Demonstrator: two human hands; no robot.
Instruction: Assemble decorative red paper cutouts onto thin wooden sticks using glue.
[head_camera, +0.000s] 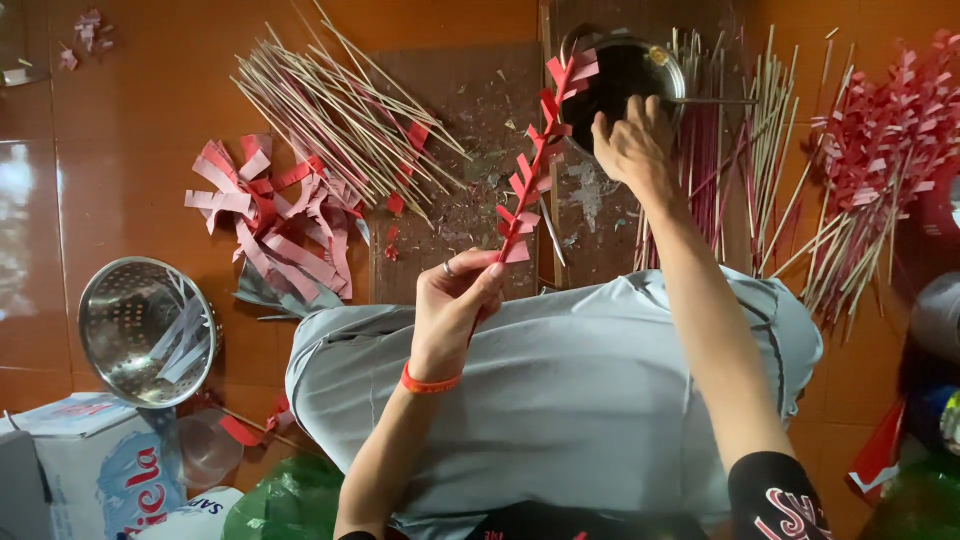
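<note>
Stick wrapped with red paper tabs (533, 160), pinched at its lower end in the fingers of the left hand (455, 300) and slanting up over the lap toward the dark metal bowl (630, 80). Right hand (632, 145) stretched forward, resting at the bowl's near rim, fingers curled loosely over the edge; whether anything sits between them cannot be told.

Judging by how things lie: red tabs already running along most of the visible length of the held stick, so seemingly close to finished. Heap of finished tabbed sticks (885, 130) lying far right. Much apparently left: a large fan of bare sticks (340, 110) ahead left, a further bundle of plain and red sticks (730, 150) beside the bowl, and a loose pile of red and pink paper strips (270, 220) on the floor.

Little open room. Stick tip nearly touching the bowl's rim; bare sticks crowding the brown board (470, 150) from the left, bundles close on the right. Grey cloth over the lap (580, 390) filling the near side. Metal colander (140, 330) and white box (95, 460) standing clear at lower left.
</note>
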